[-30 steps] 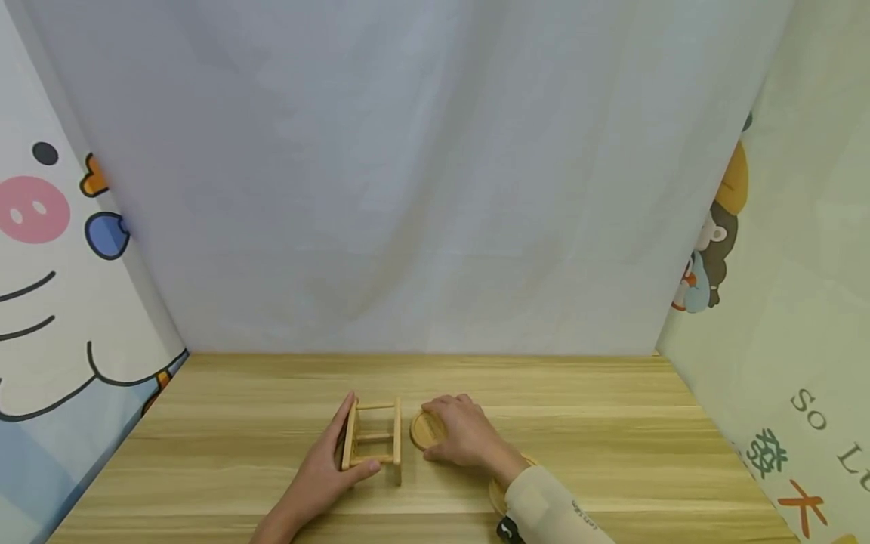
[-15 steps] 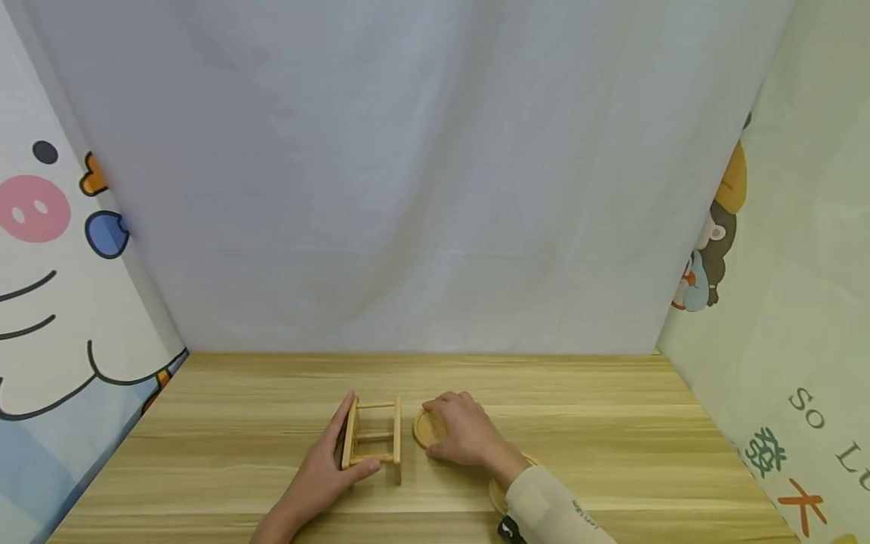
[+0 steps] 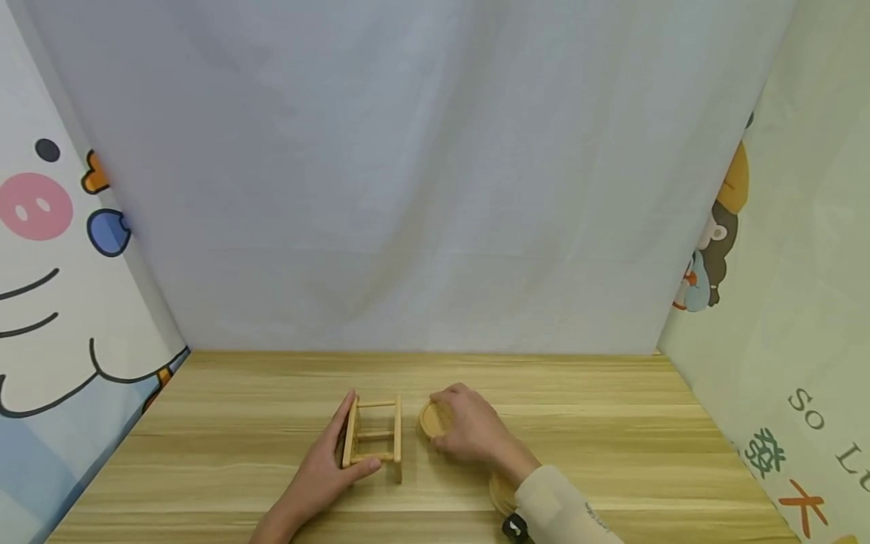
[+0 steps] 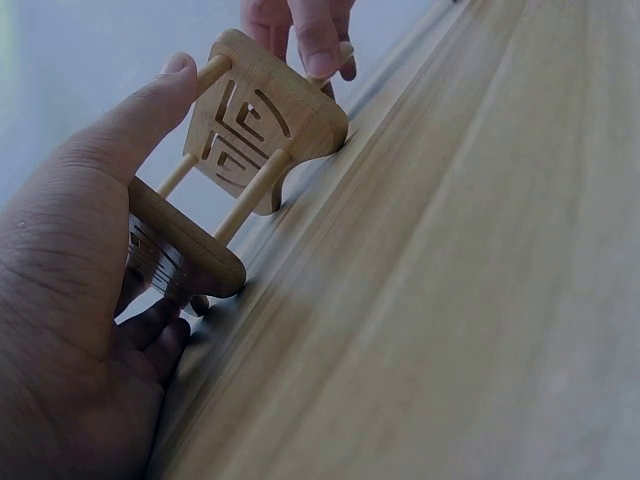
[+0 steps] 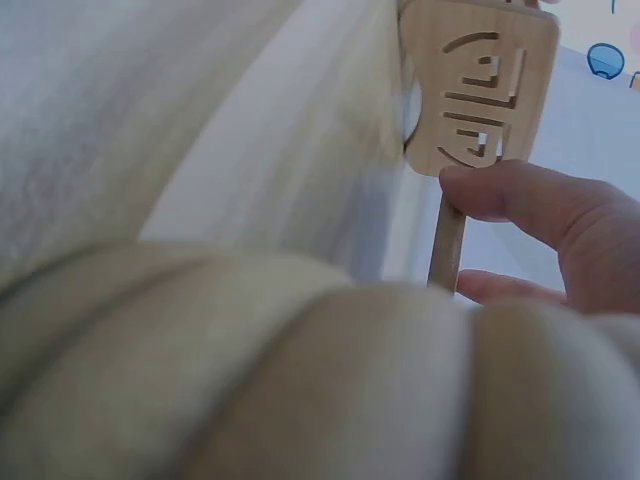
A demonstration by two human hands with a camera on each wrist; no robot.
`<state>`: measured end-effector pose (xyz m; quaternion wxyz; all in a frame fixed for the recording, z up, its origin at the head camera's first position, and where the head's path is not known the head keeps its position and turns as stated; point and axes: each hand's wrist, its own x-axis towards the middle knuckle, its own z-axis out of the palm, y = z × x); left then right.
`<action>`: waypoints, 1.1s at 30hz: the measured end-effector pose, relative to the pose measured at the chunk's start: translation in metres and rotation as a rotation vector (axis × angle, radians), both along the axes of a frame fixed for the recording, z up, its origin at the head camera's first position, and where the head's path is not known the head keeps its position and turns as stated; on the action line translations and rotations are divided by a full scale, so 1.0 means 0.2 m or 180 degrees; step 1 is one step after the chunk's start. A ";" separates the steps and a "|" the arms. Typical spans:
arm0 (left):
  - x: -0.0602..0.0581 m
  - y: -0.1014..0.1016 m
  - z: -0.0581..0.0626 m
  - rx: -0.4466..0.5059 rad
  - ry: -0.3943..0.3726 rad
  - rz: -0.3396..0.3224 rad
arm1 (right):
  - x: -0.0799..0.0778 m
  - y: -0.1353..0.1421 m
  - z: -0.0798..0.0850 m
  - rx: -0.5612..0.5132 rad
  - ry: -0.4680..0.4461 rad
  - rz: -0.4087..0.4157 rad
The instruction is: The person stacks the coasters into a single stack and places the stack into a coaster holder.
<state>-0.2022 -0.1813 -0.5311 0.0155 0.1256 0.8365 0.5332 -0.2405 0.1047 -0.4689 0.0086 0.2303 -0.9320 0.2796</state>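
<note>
My left hand (image 3: pixel 322 465) grips a small wooden coaster rack (image 3: pixel 398 438), two panels joined by rods. Its thumb lies along the near rod, and the other fingers are behind the left panel. Cut-out line patterns show on the rack's far panel (image 4: pixel 310 108) in the left wrist view. To the right of the rack, my right hand (image 3: pixel 472 427) pinches a round wooden coaster (image 3: pixel 432 420) between thumb and fingers. The right wrist view shows that coaster edge-on (image 5: pixel 447 240), near the rack's panel. The hand covers the coaster's right part.
Another round wooden piece (image 3: pixel 501 495) lies on the wood-grain table (image 3: pixel 258 423), partly under my right forearm. A small black item (image 3: pixel 515 527) sits by the pale sleeve (image 3: pixel 560 506). A grey cloth (image 3: pixel 421 189) hangs behind the table, with printed cloths at both sides.
My right hand has shifted slightly right and away from me with the coaster, widening the gap to the rack. The left hand and rack have stayed in place.
</note>
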 end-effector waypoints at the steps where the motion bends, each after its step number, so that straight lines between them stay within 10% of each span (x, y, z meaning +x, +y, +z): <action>1: 0.00 0.00 0.00 0.0000 0.0001 0.0002 | 0.00 0.00 0.01 -0.0001 -0.0020 -0.0026; 33: 0.00 0.00 -0.01 0.0023 -0.0025 -0.0014 | 0.10 0.13 0.09 -0.0392 0.0156 -0.0144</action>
